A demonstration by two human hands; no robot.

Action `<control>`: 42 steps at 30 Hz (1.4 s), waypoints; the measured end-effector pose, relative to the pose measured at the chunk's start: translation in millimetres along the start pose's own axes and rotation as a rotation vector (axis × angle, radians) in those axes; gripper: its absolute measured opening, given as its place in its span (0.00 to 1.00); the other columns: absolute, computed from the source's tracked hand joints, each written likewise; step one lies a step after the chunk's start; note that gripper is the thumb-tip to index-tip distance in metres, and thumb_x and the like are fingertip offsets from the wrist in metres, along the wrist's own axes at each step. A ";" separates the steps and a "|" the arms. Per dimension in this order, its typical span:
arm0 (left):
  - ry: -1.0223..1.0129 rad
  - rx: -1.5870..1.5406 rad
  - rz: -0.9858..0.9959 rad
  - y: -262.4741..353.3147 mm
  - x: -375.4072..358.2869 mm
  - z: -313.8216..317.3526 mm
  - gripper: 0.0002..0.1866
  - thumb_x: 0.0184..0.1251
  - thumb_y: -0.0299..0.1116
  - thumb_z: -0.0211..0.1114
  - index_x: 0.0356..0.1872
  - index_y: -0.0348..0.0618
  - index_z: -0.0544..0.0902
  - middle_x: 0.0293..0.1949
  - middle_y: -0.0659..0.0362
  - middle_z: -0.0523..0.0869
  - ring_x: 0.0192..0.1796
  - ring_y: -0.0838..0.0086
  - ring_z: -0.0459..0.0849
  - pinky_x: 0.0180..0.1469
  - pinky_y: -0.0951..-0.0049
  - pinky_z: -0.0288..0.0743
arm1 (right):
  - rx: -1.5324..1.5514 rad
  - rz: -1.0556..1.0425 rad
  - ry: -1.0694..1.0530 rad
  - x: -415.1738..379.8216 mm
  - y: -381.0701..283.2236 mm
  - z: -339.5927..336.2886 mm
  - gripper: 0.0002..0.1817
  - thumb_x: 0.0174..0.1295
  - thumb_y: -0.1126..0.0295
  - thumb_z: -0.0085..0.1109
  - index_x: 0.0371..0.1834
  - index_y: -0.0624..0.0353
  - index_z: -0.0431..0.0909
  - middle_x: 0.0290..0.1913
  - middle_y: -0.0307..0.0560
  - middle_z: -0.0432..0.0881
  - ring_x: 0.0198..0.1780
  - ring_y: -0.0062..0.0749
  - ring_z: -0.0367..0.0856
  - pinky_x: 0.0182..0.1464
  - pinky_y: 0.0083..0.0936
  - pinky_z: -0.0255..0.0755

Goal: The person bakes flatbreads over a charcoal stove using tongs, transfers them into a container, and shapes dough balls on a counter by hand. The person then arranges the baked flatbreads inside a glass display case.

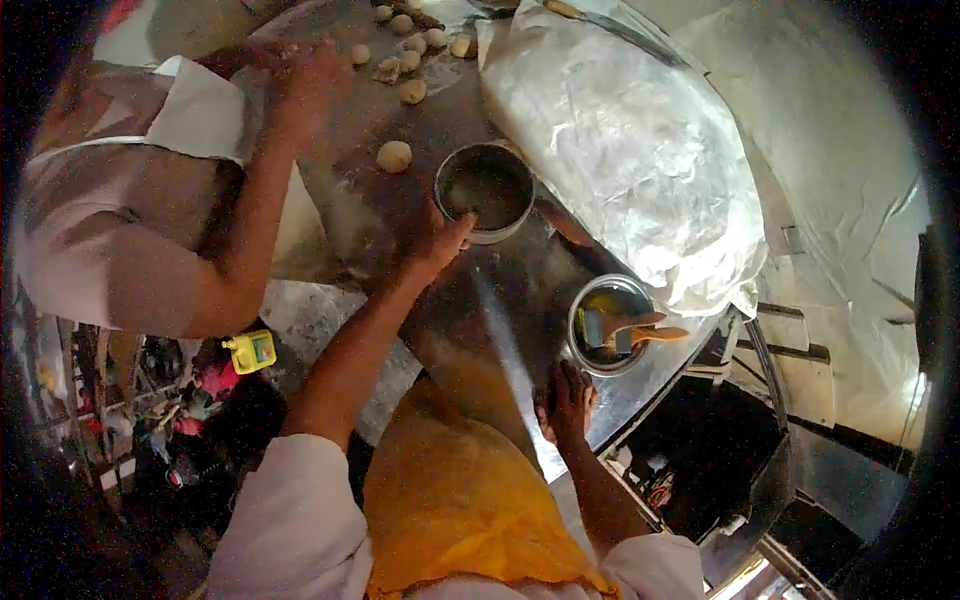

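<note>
Clock positions are taken from the pot. At nine o'clock a co-worker (120, 230) leans in, both arms reaching over the table (445, 310); a yellow jug (250, 352) stands lower, at eight. Pale balls (394, 156) lie on the table, the nearest at ten o'clock, the rest clustered near eleven. The left hand (443, 245) has its thumb clamped on the near rim of the pot (485, 192), at seven o'clock; its other fingers seem to be under the side, though the view is dim there. The right hand (568, 403) rests at the table's near edge, fingers slightly apart, holding nothing, just beside the bowl (573, 340). That bowl sits between four and five, with two brushes (640, 328) leaning in it. A crumpled sheet (630, 150) spreads from one to three, a knife (625, 35) on its far end.
</note>
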State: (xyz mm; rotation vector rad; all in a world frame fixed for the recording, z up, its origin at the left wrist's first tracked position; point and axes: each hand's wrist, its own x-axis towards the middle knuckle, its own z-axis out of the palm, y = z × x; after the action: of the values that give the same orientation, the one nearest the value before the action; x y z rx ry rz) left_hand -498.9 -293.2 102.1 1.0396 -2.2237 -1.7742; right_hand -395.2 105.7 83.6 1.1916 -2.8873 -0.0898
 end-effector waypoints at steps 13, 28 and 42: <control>0.225 -0.137 0.138 -45.5 -111.2 -46.4 0.29 0.75 0.42 0.60 0.72 0.43 0.65 0.66 0.53 0.73 0.61 0.64 0.77 0.64 0.64 0.71 | 0.410 0.203 0.090 -12.1 4.3 40.0 0.31 0.58 0.60 0.62 0.67 0.51 0.72 0.66 0.51 0.71 0.64 0.53 0.67 0.64 0.53 0.59; -1.145 -0.160 -0.482 -74.8 -368.4 -44.4 0.29 0.76 0.44 0.56 0.73 0.41 0.66 0.68 0.53 0.73 0.67 0.65 0.72 0.69 0.65 0.64 | 0.433 0.239 0.102 -14.4 10.7 26.4 0.29 0.62 0.57 0.60 0.66 0.53 0.71 0.67 0.50 0.70 0.64 0.53 0.67 0.67 0.47 0.60; -1.711 0.426 -0.104 -60.8 -364.3 -80.9 0.27 0.78 0.43 0.53 0.72 0.43 0.68 0.66 0.55 0.75 0.67 0.68 0.72 0.69 0.67 0.63 | 0.299 0.703 0.111 -188.8 -133.6 -4.2 0.32 0.67 0.51 0.55 0.74 0.47 0.64 0.76 0.51 0.61 0.74 0.54 0.61 0.74 0.54 0.51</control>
State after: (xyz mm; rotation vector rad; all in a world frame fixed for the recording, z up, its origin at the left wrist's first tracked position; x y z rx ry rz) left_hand -156.8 -157.3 188.5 -0.9830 -3.3432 -2.7470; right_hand -167.1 144.1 81.1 0.1218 -3.0877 0.4100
